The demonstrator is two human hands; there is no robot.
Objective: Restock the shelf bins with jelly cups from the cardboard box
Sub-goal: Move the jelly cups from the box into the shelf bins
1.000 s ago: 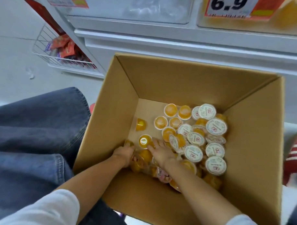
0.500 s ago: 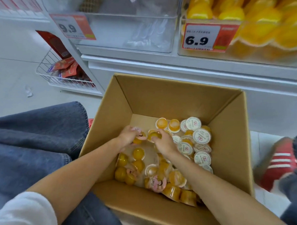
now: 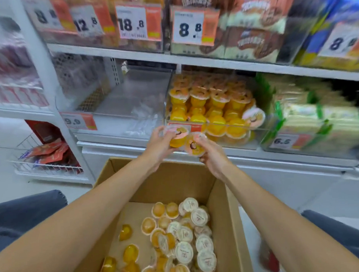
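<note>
While the left hand grips one jelly cup, the right hand grips another cup beside it.

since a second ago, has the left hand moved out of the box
Yes: the left hand has risen out of the cardboard box, past its far rim, to the shelf bin, holding a jelly cup.
</note>
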